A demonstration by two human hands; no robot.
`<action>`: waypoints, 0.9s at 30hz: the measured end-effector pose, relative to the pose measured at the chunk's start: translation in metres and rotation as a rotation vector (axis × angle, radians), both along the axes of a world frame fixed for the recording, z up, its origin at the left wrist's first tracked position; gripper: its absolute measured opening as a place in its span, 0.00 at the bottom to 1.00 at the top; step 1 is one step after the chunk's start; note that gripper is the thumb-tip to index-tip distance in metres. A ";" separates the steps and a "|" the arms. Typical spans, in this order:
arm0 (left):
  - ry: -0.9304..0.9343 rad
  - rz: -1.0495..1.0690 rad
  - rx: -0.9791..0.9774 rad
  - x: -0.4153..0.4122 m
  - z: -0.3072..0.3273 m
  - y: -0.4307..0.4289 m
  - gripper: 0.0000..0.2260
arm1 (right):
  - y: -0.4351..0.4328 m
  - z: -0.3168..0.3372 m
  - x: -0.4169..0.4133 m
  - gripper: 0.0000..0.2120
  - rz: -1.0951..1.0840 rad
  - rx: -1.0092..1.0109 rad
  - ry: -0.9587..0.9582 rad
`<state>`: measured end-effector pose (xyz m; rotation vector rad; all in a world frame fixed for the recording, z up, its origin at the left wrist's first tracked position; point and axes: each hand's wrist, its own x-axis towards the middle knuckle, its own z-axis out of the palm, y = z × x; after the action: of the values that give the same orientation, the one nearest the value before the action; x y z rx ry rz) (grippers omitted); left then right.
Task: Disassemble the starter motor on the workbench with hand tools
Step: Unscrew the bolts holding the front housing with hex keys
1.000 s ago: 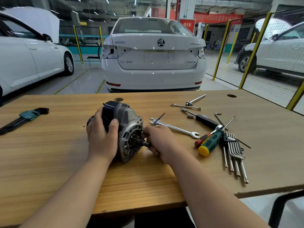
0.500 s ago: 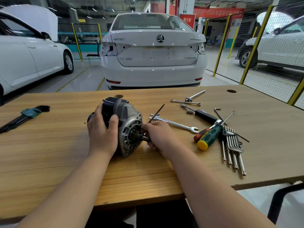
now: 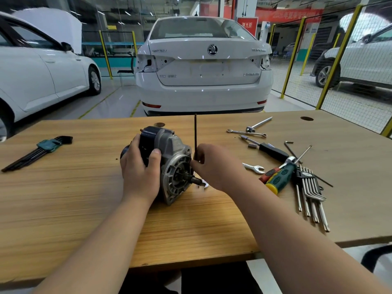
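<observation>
The starter motor, grey cast housing with a black rear body, lies on its side in the middle of the wooden workbench, its shaft end toward me and to the right. My left hand grips the black body from above, thumb on the housing. My right hand pinches a thin black hex key that stands nearly upright at the upper right rim of the housing face. Where the key's lower end sits is hidden by my fingers.
A combination wrench lies partly under my right arm. To the right are a green-yellow screwdriver, a black-handled driver, a set of silver keys, a small wrench and a ratchet. A black key set lies far left.
My right hand has risen from the shaft to the housing's upper right rim, and the hex key has swung from slanting to nearly upright. My left hand keeps its grip.
</observation>
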<state>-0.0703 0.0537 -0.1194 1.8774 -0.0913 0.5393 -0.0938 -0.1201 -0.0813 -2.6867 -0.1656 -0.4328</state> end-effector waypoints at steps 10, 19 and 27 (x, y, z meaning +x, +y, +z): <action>0.001 -0.006 -0.009 0.001 -0.001 0.001 0.34 | -0.004 -0.012 -0.010 0.06 0.091 0.204 -0.097; 0.010 -0.009 -0.017 0.001 -0.001 0.000 0.33 | -0.009 -0.020 -0.010 0.09 0.105 0.386 -0.148; 0.007 -0.004 -0.012 0.000 -0.001 0.000 0.34 | -0.006 -0.019 -0.007 0.09 0.025 1.230 0.390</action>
<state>-0.0699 0.0537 -0.1201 1.8668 -0.0873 0.5292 -0.1004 -0.1262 -0.1007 -1.4968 0.1490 0.0425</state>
